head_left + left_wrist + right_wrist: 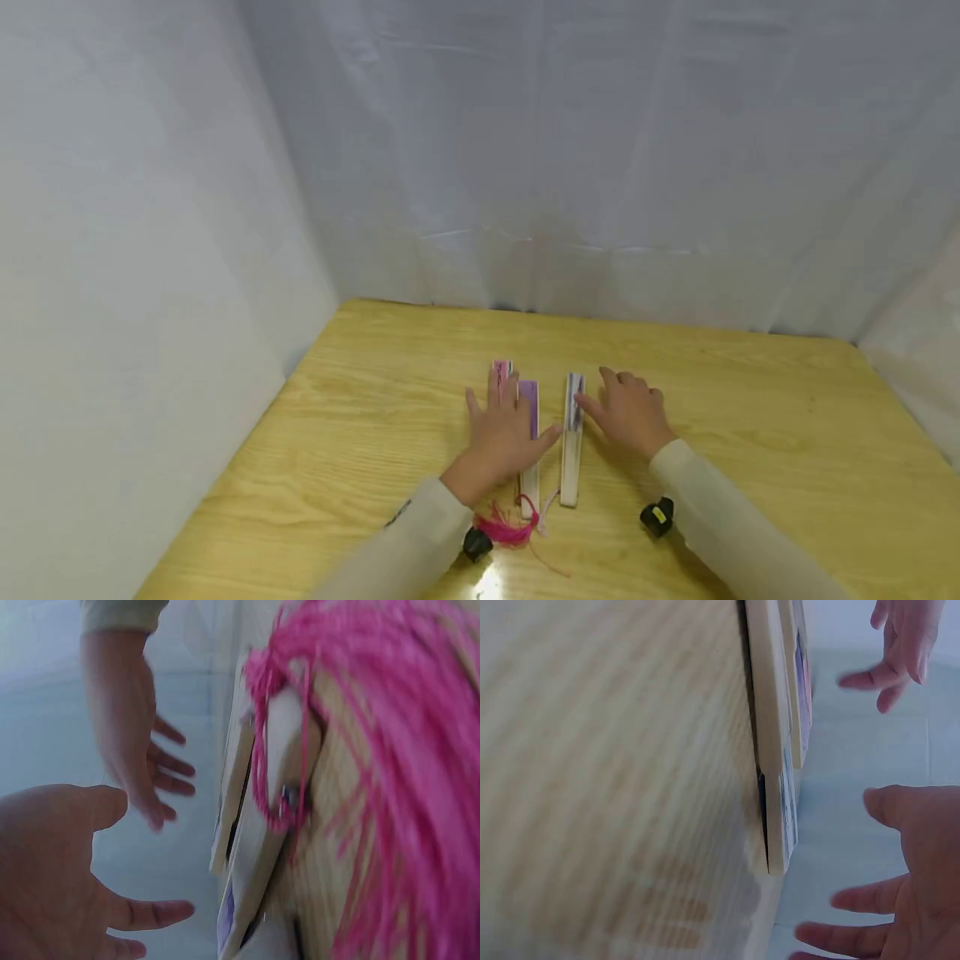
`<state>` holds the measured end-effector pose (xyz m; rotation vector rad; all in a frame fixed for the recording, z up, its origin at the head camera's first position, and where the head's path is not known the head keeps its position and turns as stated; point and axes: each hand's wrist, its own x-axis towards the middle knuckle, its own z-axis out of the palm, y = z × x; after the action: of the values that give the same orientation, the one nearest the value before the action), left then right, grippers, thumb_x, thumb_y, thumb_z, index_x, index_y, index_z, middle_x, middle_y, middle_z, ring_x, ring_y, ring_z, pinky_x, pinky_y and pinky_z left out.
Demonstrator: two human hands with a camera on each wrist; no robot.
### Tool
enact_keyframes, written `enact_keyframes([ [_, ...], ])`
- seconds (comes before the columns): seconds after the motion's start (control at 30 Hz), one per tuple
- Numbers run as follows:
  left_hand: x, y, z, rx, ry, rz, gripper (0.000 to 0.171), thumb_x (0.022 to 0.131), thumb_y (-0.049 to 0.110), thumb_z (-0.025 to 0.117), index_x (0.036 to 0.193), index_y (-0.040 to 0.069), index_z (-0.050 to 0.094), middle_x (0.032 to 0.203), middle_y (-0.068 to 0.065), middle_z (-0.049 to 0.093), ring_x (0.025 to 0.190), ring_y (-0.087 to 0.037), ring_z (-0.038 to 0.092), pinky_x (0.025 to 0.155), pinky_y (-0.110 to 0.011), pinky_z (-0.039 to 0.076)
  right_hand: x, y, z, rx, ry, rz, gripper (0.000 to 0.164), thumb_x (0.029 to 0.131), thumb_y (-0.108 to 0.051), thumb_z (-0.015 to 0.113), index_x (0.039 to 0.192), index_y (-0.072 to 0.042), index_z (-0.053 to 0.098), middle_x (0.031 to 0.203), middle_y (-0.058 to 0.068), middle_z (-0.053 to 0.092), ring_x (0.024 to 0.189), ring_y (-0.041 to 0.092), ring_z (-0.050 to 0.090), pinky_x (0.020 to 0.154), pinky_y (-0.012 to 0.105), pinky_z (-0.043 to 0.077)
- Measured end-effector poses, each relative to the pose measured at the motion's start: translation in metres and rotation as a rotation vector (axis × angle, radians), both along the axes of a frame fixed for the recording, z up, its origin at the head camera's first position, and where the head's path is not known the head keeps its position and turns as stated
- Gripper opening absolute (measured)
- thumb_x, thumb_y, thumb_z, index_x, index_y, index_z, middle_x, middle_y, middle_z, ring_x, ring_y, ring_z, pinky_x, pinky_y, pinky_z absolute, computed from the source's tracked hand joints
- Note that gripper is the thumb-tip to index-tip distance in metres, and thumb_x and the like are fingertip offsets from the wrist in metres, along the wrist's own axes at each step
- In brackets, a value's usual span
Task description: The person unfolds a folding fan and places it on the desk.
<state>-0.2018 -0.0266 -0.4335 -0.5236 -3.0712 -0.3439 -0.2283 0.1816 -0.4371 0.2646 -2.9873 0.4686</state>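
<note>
Three folded hand fans lie side by side, pointing away from me. The left one (502, 366) has a pink end and is mostly hidden under my left hand. Beside it lies a purple fan (529, 483), and apart to the right a white fan with a blue-grey pattern (571, 467). My left hand (498, 437) hovers over the pink and purple fans, fingers spread, holding nothing. Just right of the white fan, my right hand (630, 414) has its fingers extended and its thumb overlapping the fan's upper part. A bright pink tassel (405, 742) spreads near the fans' near ends.
The fans lie on a wood-grain table (787, 433). A pale tassel (546, 517) trails beside the white fan's near end. Grey-white sheeting (600, 150) hangs behind the table, with a white wall (150, 250) on the left.
</note>
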Motion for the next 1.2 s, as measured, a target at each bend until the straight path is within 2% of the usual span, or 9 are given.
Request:
enact_keyframes([
  [0.07, 0.004, 0.009, -0.002, -0.05, -0.004, -0.015, 0.081, 0.093, 0.068, 0.039, 0.139, 0.003, 0.051, 0.157, -0.017, 0.024, 0.146, -0.041, 0.007, 0.108, -0.072, 0.009, -0.005, -0.003, 0.001, 0.02, -0.022, 0.0, 0.063, 0.096, -0.049, 0.054, 0.126, 0.006, 0.056, 0.114, 0.029, 0.062, 0.098, 0.044, 0.062, 0.08, 0.06, 0.05],
  [0.13, 0.007, 0.017, -0.004, -0.089, -0.017, -0.031, 0.079, 0.093, 0.069, 0.037, 0.132, 0.004, 0.059, 0.156, -0.016, 0.027, 0.146, -0.041, 0.008, 0.108, -0.071, 0.01, -0.01, -0.006, 0.002, 0.016, -0.058, -0.004, 0.054, 0.095, -0.048, 0.057, 0.109, 0.005, 0.063, 0.094, 0.022, 0.067, 0.078, 0.035, 0.065, 0.065, 0.05, 0.054],
  [0.23, 0.012, 0.029, -0.006, -0.108, -0.024, -0.05, 0.073, 0.093, 0.069, 0.039, 0.121, 0.008, 0.067, 0.153, -0.014, 0.033, 0.145, -0.039, 0.014, 0.109, -0.071, 0.011, -0.017, -0.009, 0.001, -0.009, -0.122, -0.027, 0.047, 0.093, -0.048, 0.059, 0.085, -0.002, 0.062, 0.071, 0.011, 0.062, 0.059, 0.024, 0.057, 0.049, 0.038, 0.047],
  [0.37, 0.017, 0.039, -0.01, -0.148, 0.018, -0.07, 0.073, 0.091, 0.071, 0.04, 0.118, 0.01, 0.069, 0.141, -0.012, 0.046, 0.134, -0.033, 0.033, 0.106, -0.067, 0.022, -0.022, -0.01, -0.001, -0.044, -0.199, -0.072, 0.049, 0.091, -0.052, 0.06, 0.069, -0.009, 0.055, 0.059, 0.005, 0.053, 0.052, 0.019, 0.048, 0.044, 0.031, 0.037],
  [0.5, 0.022, 0.044, -0.013, -0.164, 0.022, -0.091, 0.074, 0.089, 0.073, 0.042, 0.108, 0.009, 0.073, 0.13, -0.013, 0.054, 0.123, -0.032, 0.043, 0.102, -0.062, 0.029, -0.028, -0.011, -0.005, -0.062, -0.26, -0.096, 0.052, 0.088, -0.058, 0.062, 0.067, -0.01, 0.055, 0.061, 0.005, 0.053, 0.054, 0.018, 0.047, 0.045, 0.03, 0.036],
  [0.67, 0.024, 0.046, -0.014, -0.192, 0.009, -0.099, 0.071, 0.086, 0.075, 0.045, 0.093, 0.01, 0.075, 0.125, -0.013, 0.059, 0.12, -0.032, 0.046, 0.102, -0.058, 0.031, -0.036, -0.012, -0.008, -0.064, -0.312, -0.092, 0.056, 0.083, -0.064, 0.063, 0.066, -0.012, 0.052, 0.062, 0.004, 0.05, 0.056, 0.018, 0.045, 0.048, 0.03, 0.036],
  [0.8, 0.025, 0.046, -0.014, -0.224, 0.011, -0.102, 0.065, 0.085, 0.074, 0.05, 0.08, 0.013, 0.073, 0.111, -0.01, 0.063, 0.108, -0.027, 0.049, 0.093, -0.05, 0.035, -0.04, -0.015, -0.007, -0.045, -0.327, -0.071, 0.058, 0.08, -0.066, 0.065, 0.064, -0.013, 0.05, 0.06, 0.002, 0.045, 0.054, 0.016, 0.041, 0.047, 0.029, 0.033],
  [1.03, 0.024, 0.051, -0.014, -0.269, 0.026, -0.111, 0.05, 0.085, 0.063, 0.059, 0.069, 0.017, 0.067, 0.097, -0.005, 0.063, 0.096, -0.025, 0.048, 0.088, -0.046, 0.034, -0.038, -0.018, -0.003, -0.064, -0.334, -0.055, 0.051, 0.079, -0.057, 0.071, 0.067, -0.011, 0.053, 0.061, 0.001, 0.047, 0.055, 0.015, 0.04, 0.046, 0.027, 0.032],
  [1.2, 0.02, 0.053, -0.012, -0.235, 0.046, -0.113, 0.046, 0.084, 0.059, 0.06, 0.065, 0.017, 0.063, 0.093, -0.005, 0.062, 0.092, -0.024, 0.048, 0.082, -0.043, 0.033, -0.038, -0.018, -0.003, -0.135, -0.315, -0.052, 0.042, 0.079, -0.045, 0.073, 0.064, -0.012, 0.052, 0.058, 0.0, 0.046, 0.052, 0.014, 0.039, 0.044, 0.026, 0.032],
])
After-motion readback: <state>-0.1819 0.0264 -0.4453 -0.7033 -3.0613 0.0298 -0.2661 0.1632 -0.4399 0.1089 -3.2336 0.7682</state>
